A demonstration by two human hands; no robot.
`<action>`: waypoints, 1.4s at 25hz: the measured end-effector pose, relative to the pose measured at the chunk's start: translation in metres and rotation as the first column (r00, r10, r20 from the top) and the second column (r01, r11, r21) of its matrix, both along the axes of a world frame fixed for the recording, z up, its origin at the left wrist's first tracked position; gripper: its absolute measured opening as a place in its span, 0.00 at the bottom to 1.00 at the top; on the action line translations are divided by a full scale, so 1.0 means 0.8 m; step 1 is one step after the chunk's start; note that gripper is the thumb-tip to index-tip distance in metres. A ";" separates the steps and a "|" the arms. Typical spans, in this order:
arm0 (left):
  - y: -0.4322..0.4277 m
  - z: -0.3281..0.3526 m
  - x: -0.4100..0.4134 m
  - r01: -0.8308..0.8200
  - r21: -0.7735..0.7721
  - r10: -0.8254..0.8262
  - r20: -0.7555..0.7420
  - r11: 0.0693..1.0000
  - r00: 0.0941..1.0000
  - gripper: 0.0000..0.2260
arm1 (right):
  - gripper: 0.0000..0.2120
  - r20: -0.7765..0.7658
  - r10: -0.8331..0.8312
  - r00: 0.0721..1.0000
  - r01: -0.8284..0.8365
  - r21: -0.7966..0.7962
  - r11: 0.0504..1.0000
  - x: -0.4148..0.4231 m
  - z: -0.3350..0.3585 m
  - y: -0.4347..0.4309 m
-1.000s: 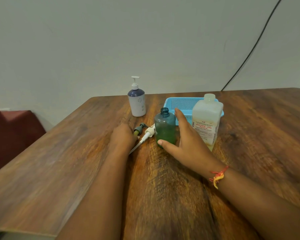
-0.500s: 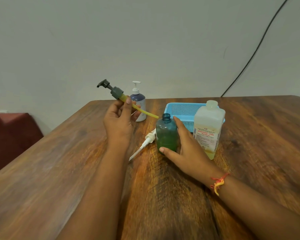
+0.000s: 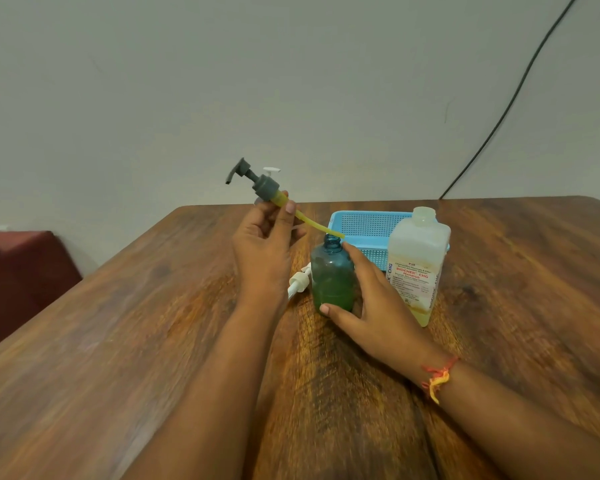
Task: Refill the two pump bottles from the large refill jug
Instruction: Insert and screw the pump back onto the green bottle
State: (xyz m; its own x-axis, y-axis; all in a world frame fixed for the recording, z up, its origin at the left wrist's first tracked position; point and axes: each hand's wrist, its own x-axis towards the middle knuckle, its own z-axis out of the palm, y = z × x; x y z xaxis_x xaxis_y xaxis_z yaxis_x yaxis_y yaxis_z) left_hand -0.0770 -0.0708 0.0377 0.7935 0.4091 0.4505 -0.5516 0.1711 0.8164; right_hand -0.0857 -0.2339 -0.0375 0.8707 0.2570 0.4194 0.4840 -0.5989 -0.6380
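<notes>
Since a moment ago your left hand [image 3: 262, 237] has swung the pump [image 3: 257, 183], pinched by its tube, toward the green bottle [image 3: 332, 277]; your right hand [image 3: 371, 303] clasps that bottle upright beside the jug [image 3: 417, 261].

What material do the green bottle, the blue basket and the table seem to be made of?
Green open-necked bottle: probably translucent tinted plastic, smooth; the liquid shows through its wall.
Blue mesh basket: likely moulded matte plastic, with a regular grid of small holes.
Brown table: wood or wood-look laminate; streaky grain and a soft sheen, which of the two I cannot tell.
</notes>
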 end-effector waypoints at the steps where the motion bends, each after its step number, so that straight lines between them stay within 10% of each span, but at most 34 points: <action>1: -0.002 0.000 0.000 -0.020 0.022 0.020 0.005 1.000 1.000 0.11 | 0.46 0.002 0.000 1.000 0.000 -0.005 1.000 0.000 0.000 0.000; 24: -0.022 -0.016 0.016 -0.003 0.473 0.001 0.004 0.881 1.000 0.08 | 0.42 0.087 0.014 0.996 -0.015 0.005 1.000 -0.003 0.000 -0.002; 35: -0.018 -0.031 0.010 0.290 0.300 -0.245 -0.179 0.909 0.953 0.08 | 0.42 0.031 0.018 0.999 -0.020 0.087 0.996 -0.004 -0.001 0.003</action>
